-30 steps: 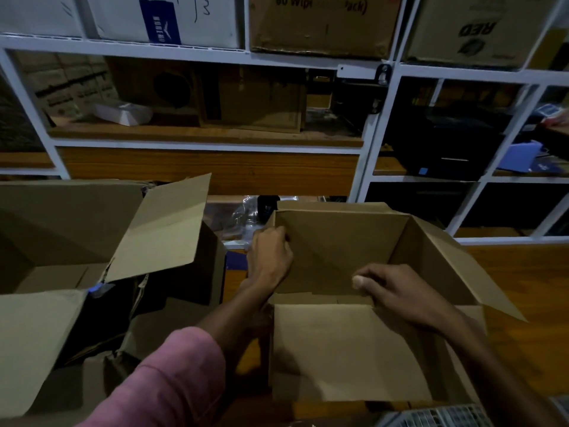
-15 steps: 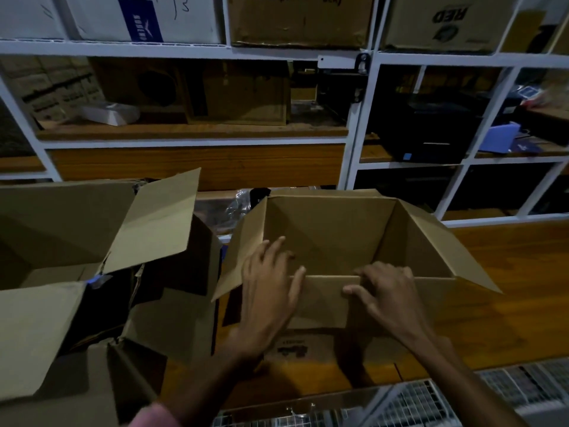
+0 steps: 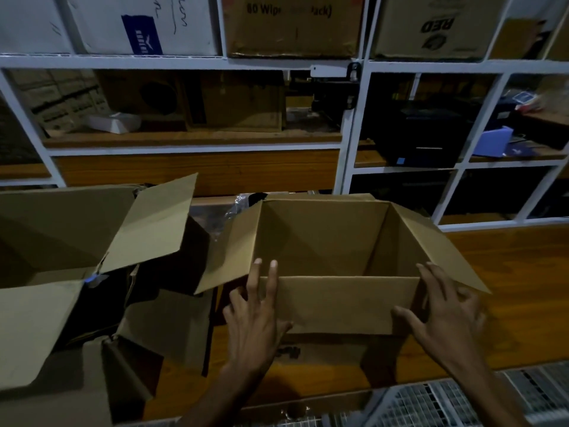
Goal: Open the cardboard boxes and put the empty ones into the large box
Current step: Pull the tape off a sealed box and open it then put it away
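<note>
Both hands are spread flat, left hand [image 3: 255,315] and right hand [image 3: 443,312] pressing the near corners of the opened, seemingly empty box [image 3: 323,241] on the wooden counter [image 3: 508,288], and unclenched fingers could let it slip short of the large box [image 3: 61,229].

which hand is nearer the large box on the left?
Left. The left hand is at the small box's near-left corner, on the side facing the large box. The right hand is at the small box's near-right corner.
</note>
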`<state>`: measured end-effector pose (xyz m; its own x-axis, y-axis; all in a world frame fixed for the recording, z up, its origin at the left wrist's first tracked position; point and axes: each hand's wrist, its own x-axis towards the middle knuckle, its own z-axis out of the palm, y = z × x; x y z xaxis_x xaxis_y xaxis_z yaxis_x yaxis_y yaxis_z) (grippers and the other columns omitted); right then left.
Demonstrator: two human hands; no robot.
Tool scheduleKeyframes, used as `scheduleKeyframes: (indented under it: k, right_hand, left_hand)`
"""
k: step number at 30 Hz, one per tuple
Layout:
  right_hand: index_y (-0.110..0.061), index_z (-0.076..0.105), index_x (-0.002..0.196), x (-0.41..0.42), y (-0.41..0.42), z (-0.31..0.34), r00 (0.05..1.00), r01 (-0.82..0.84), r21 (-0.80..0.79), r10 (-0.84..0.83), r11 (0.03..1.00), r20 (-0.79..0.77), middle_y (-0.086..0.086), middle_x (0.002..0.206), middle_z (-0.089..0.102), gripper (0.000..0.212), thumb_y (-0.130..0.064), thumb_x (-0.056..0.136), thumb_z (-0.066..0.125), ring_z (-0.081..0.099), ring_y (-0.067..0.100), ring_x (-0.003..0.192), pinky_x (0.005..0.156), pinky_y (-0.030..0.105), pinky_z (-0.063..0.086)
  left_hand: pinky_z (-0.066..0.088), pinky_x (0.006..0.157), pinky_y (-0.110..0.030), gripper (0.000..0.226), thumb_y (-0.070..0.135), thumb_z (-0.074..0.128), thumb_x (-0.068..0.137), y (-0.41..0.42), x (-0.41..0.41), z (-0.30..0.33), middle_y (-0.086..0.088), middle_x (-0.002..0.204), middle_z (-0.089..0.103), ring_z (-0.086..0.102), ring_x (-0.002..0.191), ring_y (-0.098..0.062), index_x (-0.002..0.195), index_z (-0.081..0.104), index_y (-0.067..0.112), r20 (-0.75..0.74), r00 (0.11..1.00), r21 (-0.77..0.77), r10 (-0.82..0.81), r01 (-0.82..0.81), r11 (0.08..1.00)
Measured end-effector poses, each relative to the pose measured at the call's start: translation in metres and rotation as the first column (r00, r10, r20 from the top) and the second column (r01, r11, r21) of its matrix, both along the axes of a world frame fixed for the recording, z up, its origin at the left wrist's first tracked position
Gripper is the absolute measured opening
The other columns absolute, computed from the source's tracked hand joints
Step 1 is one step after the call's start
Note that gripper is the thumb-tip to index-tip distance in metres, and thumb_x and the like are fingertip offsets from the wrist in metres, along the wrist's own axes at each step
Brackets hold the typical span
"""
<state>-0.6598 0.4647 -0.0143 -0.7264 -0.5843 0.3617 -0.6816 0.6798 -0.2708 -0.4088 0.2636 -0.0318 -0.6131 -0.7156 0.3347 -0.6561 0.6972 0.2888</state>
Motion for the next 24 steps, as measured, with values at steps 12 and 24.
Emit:
scheduleKeyframes:
  k: [12,24]
  right_hand:
    - [-0.023,0.042,0.112,-0.014,-0.025,-0.006,0.971,-0.2,-0.401,0.235,0.894,0.039,0.0,0.121,0.032,0.074,-0.026,0.059,0.094,0.053,0.026,0.099,0.069,0.042,0.059]
    - [-0.003,0.052,0.107,0.002,0.01,0.147,0.956,-0.285,-0.516,0.202,0.808,-0.211,0.018,0.112,0.045,0.067,-0.034,0.056,0.084,0.042,0.015,0.092,0.067,0.034,0.043]
  left_hand:
    - [0.06,0.069,-0.057,0.142,0.054,0.091,0.058,-0.029,-0.018,-0.014,-0.012,0.165,-0.015,0.039,0.132,-0.054,0.16,-0.006,0.029,-0.053,0.977,-0.079,-0.205,0.201,0.977]
    - [0.042,0.103,-0.055,0.115,0.018,0.076,0.08,-0.038,-0.023,0.113,-0.014,0.164,-0.017,0.009,0.15,-0.039,0.158,-0.007,0.03,-0.278,0.863,-0.609,-0.421,0.181,0.773]
